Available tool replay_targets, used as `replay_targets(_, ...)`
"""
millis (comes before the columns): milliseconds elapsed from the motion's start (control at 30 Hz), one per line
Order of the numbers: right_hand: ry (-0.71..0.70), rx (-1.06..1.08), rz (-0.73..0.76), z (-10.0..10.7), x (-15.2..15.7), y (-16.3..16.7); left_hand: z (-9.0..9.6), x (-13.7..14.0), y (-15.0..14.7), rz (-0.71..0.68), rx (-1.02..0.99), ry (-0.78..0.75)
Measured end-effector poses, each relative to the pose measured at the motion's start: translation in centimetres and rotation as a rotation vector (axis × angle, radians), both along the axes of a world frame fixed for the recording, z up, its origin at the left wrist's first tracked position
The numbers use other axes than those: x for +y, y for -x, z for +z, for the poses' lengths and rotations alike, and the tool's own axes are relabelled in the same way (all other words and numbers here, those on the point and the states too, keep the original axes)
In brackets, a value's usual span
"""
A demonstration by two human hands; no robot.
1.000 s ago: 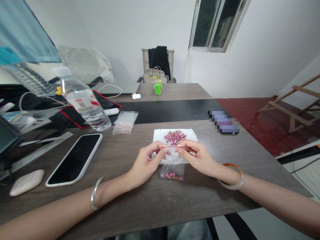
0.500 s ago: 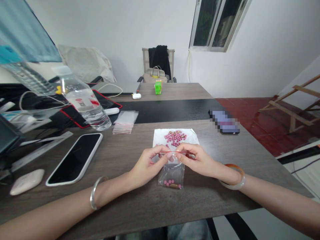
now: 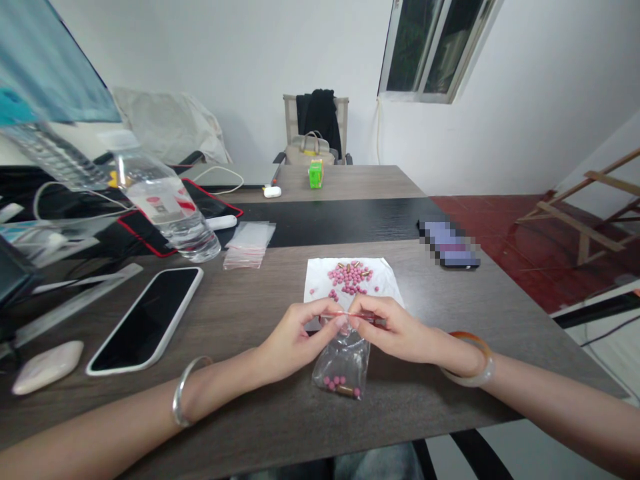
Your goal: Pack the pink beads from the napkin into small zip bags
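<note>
A clear zip-lock bag (image 3: 340, 363) hangs from between my hands, with several pink pills (image 3: 331, 383) and a brown capsule (image 3: 345, 391) at its bottom. My left hand (image 3: 300, 337) pinches the bag's red-lined top edge from the left. From the right, my right hand (image 3: 387, 327) pinches the same edge, the fingertips of both hands almost touching. Just beyond them lies a white paper sheet (image 3: 387, 277) bearing many loose pink pills (image 3: 350, 279) and several brown capsules. My fingers partly hide the sheet's near edge.
At left are a phone (image 3: 147, 320), a pale smooth object (image 3: 49, 368), a tilted water bottle (image 3: 165, 200) and a stack of small bags (image 3: 249, 245). A pixelated phone (image 3: 449, 245) lies at right. A green box (image 3: 315, 175) stands farther back.
Both hands and the bag have moved slightly toward me, uncovering more of the paper sheet. Both hands still pinch the bag's top edge.
</note>
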State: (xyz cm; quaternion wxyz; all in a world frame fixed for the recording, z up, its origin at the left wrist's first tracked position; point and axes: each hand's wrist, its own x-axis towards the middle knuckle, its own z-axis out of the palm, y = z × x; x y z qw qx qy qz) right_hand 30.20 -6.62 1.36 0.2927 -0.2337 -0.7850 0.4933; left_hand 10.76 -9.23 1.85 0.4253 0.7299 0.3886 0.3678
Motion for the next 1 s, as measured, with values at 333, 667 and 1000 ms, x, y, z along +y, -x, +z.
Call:
replay_targets(333, -0.083, -0.034, 0.034, 0.56, -0.28, 0.13, -0.03, -0.30, 0.18, -0.051, 0.085, -0.038)
replay_targets(667, -0.204, -0.037, -0.014, 0.45, -0.59, 0.12, 0.12, -0.44, 0.29, -0.070, 0.092, -0.093)
replay_targets(1000, -0.428, -0.025, -0.098, 0.09, -0.56, 0.02, 0.27, -0.65, 0.28, -0.033, 0.105, -0.240)
